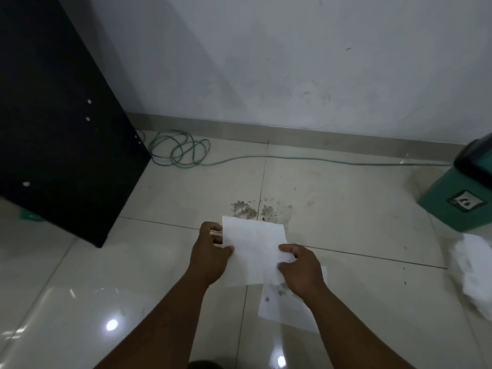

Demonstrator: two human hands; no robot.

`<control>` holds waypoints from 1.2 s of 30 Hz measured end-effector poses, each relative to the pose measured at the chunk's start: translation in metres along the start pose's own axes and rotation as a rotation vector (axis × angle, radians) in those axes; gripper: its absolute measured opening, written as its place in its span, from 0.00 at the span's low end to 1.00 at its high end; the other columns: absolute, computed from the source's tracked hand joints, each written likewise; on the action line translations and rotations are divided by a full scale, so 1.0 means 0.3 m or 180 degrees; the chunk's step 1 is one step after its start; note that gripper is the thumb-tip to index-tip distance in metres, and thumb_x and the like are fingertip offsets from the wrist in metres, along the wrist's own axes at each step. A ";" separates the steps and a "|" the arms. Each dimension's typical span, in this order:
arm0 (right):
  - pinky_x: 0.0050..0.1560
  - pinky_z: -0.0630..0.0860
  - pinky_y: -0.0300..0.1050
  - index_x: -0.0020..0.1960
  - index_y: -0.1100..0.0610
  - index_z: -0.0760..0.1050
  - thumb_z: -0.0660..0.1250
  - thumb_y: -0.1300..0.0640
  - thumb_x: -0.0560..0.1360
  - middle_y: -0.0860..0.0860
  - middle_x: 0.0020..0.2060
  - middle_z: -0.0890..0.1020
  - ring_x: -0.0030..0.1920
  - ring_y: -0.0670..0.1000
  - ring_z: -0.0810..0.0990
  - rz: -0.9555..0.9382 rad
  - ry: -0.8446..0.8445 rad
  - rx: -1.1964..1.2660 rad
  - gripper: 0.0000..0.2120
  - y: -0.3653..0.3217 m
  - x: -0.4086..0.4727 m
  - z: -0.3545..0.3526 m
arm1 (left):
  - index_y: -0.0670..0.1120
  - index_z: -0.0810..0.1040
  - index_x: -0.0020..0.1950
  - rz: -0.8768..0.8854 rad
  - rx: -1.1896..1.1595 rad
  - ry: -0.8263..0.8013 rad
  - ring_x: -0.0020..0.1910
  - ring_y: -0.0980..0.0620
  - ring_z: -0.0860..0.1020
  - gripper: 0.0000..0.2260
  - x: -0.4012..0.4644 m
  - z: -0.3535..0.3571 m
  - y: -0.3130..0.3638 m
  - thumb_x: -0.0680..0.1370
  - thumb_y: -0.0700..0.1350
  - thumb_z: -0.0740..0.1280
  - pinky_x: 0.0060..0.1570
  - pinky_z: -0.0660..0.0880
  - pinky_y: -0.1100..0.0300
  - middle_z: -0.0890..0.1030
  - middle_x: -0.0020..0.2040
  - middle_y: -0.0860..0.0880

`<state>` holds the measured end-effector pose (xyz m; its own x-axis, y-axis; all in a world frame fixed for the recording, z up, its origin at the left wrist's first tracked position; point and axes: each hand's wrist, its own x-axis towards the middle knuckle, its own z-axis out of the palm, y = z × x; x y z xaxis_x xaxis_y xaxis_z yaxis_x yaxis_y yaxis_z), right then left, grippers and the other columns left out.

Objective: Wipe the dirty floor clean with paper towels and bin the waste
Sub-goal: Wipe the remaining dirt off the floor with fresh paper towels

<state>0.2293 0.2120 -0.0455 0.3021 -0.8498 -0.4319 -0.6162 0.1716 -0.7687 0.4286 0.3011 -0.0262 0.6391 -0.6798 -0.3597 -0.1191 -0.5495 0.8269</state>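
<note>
A clean white paper towel [253, 251] is held above the pale tiled floor by both hands. My left hand [209, 255] pinches its left edge, and my right hand [299, 267] pinches its right edge. Just beyond the towel, a patch of dark dirt [246, 209] lies on the tiles near a grout line, with fainter specks to its right. A used, soiled paper towel [282, 307] lies flat on the floor under my right wrist. A green bin with a dark lid [458, 198] stands at the right edge.
A black cabinet panel [61, 123] stands at the left. A coiled green cable [183, 151] lies by the wall and runs right along the skirting. Crumpled white paper [474, 270] sits on the floor at the right, in front of the bin.
</note>
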 end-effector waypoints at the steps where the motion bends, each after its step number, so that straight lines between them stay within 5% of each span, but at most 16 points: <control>1: 0.64 0.72 0.39 0.61 0.52 0.80 0.73 0.65 0.71 0.49 0.61 0.80 0.61 0.49 0.78 -0.0039 -0.0019 -0.0064 0.20 0.012 0.013 0.011 | 0.57 0.68 0.55 0.0064 0.0055 0.0063 0.46 0.55 0.78 0.20 0.013 0.006 -0.019 0.73 0.39 0.73 0.44 0.78 0.54 0.78 0.50 0.55; 5: 0.66 0.74 0.47 0.63 0.53 0.79 0.76 0.61 0.71 0.49 0.61 0.80 0.61 0.50 0.79 -0.0143 -0.0045 -0.0229 0.21 0.072 0.054 0.078 | 0.56 0.78 0.53 0.0260 0.0388 0.0199 0.45 0.53 0.80 0.13 0.065 0.048 -0.100 0.75 0.39 0.71 0.47 0.78 0.56 0.80 0.51 0.56; 13: 0.60 0.64 0.30 0.66 0.57 0.76 0.74 0.58 0.74 0.51 0.59 0.79 0.59 0.45 0.74 -0.0632 0.0120 -0.0780 0.21 0.227 0.130 0.259 | 0.48 0.84 0.53 0.0361 0.1056 0.0081 0.50 0.56 0.78 0.10 0.205 0.124 -0.281 0.76 0.36 0.69 0.55 0.71 0.66 0.83 0.54 0.51; 16: 0.63 0.71 0.41 0.67 0.54 0.76 0.69 0.53 0.77 0.52 0.61 0.80 0.62 0.52 0.77 -0.0781 0.0016 -0.1453 0.19 0.255 0.166 0.286 | 0.49 0.83 0.50 0.0353 0.1207 -0.0076 0.55 0.50 0.79 0.09 0.230 0.140 -0.328 0.75 0.38 0.70 0.56 0.74 0.60 0.82 0.53 0.51; 20: 0.56 0.76 0.54 0.66 0.47 0.76 0.68 0.44 0.74 0.53 0.62 0.76 0.60 0.56 0.74 -0.0914 0.0319 -0.2457 0.21 0.262 0.185 0.294 | 0.52 0.80 0.53 0.0877 0.2307 0.0445 0.62 0.43 0.73 0.14 0.243 0.157 -0.356 0.68 0.49 0.73 0.55 0.73 0.49 0.76 0.58 0.47; 24: 0.66 0.68 0.63 0.75 0.49 0.67 0.59 0.40 0.76 0.59 0.72 0.68 0.70 0.63 0.67 -0.0657 0.0847 -0.2382 0.29 0.296 0.155 0.310 | 0.54 0.74 0.68 0.1429 0.2542 0.0752 0.77 0.36 0.58 0.24 0.247 0.227 -0.364 0.72 0.55 0.68 0.70 0.63 0.37 0.66 0.75 0.40; 28: 0.74 0.54 0.71 0.81 0.52 0.55 0.44 0.31 0.74 0.63 0.80 0.52 0.79 0.68 0.51 0.0125 0.0809 -0.2249 0.41 0.324 0.118 0.328 | 0.52 0.58 0.80 0.1801 0.2629 0.0382 0.80 0.39 0.46 0.30 0.239 0.345 -0.386 0.79 0.58 0.60 0.76 0.54 0.38 0.50 0.82 0.41; 32: 0.76 0.42 0.69 0.79 0.50 0.30 0.17 0.29 0.64 0.60 0.77 0.30 0.78 0.64 0.32 0.0324 0.0376 -0.2577 0.48 0.397 0.118 0.339 | 0.57 0.40 0.81 0.1587 0.3031 -0.0234 0.80 0.43 0.38 0.31 0.243 0.428 -0.472 0.81 0.64 0.47 0.77 0.43 0.41 0.36 0.81 0.46; 36: 0.76 0.40 0.69 0.78 0.49 0.27 0.26 0.29 0.70 0.60 0.77 0.29 0.78 0.63 0.31 0.0268 0.0389 -0.2632 0.42 0.423 0.119 0.343 | 0.57 0.43 0.81 0.1566 0.3066 -0.0188 0.80 0.44 0.39 0.31 0.247 0.441 -0.505 0.81 0.64 0.47 0.77 0.47 0.39 0.41 0.82 0.45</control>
<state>0.2368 0.2548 -0.2070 0.1796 -0.9067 -0.3815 -0.9821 -0.1432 -0.1220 0.3934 0.2696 -0.2353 0.3235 -0.9382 -0.1228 -0.9159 -0.3431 0.2085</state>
